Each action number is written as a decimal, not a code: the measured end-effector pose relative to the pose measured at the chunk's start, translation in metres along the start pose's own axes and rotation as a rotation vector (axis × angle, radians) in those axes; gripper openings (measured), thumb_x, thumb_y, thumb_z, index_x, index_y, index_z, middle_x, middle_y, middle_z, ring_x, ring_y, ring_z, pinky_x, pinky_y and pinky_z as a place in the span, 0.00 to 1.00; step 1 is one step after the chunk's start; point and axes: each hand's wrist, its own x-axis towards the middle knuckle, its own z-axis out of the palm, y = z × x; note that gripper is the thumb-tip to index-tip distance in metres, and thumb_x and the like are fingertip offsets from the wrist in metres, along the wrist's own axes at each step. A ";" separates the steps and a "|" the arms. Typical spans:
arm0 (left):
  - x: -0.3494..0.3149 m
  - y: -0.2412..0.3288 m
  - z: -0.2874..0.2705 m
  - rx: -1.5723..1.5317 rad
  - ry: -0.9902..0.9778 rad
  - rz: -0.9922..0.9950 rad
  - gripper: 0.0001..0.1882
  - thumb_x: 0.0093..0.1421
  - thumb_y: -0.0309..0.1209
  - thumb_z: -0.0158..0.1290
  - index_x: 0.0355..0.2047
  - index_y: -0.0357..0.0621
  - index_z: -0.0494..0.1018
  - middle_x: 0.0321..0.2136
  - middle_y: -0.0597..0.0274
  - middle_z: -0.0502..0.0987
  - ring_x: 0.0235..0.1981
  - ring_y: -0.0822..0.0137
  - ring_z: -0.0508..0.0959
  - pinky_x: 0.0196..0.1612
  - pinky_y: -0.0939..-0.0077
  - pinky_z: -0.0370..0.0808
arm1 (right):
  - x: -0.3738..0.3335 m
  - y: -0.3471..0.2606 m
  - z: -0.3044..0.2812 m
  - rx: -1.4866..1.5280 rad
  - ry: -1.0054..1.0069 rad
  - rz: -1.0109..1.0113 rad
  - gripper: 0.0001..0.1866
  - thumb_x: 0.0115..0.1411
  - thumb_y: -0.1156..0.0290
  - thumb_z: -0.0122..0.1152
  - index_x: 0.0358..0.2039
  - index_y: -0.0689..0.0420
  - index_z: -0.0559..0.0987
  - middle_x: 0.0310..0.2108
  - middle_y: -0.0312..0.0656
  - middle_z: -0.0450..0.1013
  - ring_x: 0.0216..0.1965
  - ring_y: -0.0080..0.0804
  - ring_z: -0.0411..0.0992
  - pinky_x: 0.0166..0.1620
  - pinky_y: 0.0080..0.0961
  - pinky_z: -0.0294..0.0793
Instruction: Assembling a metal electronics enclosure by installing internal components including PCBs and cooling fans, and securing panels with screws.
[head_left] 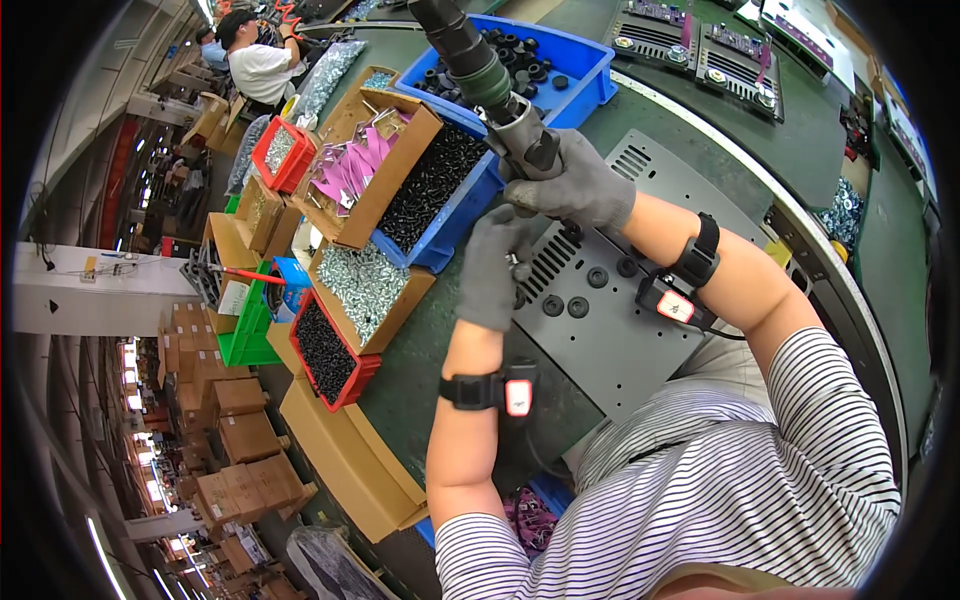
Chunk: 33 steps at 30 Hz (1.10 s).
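Observation:
My right hand (588,184), in a grey glove, is wrapped round the grip of a dark power screwdriver (487,85), whose body slants up and away to the left. Just below it, my left hand (490,262), gloved too, has its fingers curled in by the tool's lower end. Something small and shiny shows at those fingers; I cannot make out what it is. Beneath both hands lies a flat grey metal plate (625,345) with rows of slots. Several round black rubber feet (578,307) rest on it, some partly hidden by my hands.
Left of the plate stand a blue bin (435,258) of black screws, a cardboard box (372,295) of silver screws and a red bin (325,350) of small black parts. Farther back is a blue bin (600,85) of black feet. A conveyor edge (740,160) runs along the right.

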 end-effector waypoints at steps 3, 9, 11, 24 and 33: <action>-0.025 0.002 -0.017 -0.495 0.034 -0.106 0.16 0.64 0.28 0.46 0.52 0.39 0.68 0.28 0.67 0.71 0.19 0.82 0.63 0.17 0.91 0.58 | 0.003 0.001 -0.002 -0.014 -0.046 -0.014 0.14 0.50 0.70 0.70 0.36 0.57 0.76 0.27 0.31 0.72 0.25 0.17 0.70 0.27 0.19 0.71; -0.065 -0.018 -0.013 -0.495 0.034 -0.048 0.19 0.67 0.29 0.44 0.57 0.36 0.65 0.34 0.62 0.73 0.22 0.80 0.66 0.17 0.90 0.60 | 0.009 -0.006 -0.002 -0.159 -0.154 -0.007 0.14 0.54 0.71 0.67 0.40 0.56 0.75 0.19 0.33 0.71 0.17 0.17 0.69 0.18 0.16 0.64; -0.070 -0.023 -0.015 -0.616 0.058 -0.108 0.20 0.65 0.26 0.44 0.57 0.36 0.66 0.36 0.61 0.74 0.21 0.80 0.64 0.17 0.90 0.60 | 0.004 -0.017 0.001 -0.079 -0.137 -0.072 0.13 0.55 0.71 0.66 0.40 0.56 0.75 0.19 0.34 0.71 0.17 0.17 0.69 0.18 0.16 0.64; -0.101 -0.047 0.017 -0.759 -0.009 -0.125 0.15 0.67 0.27 0.47 0.53 0.39 0.70 0.40 0.59 0.75 0.20 0.82 0.64 0.17 0.92 0.59 | -0.074 -0.068 0.034 0.337 -0.028 -0.307 0.25 0.55 0.63 0.58 0.51 0.59 0.66 0.32 0.42 0.69 0.26 0.32 0.71 0.27 0.27 0.69; -0.110 -0.047 0.048 -0.660 -0.231 -0.309 0.26 0.65 0.53 0.49 0.42 0.40 0.73 0.19 0.72 0.68 0.14 0.81 0.58 0.13 0.90 0.52 | -0.094 -0.079 0.025 0.319 -0.142 -0.382 0.22 0.56 0.63 0.60 0.48 0.58 0.66 0.28 0.41 0.70 0.28 0.36 0.71 0.30 0.30 0.72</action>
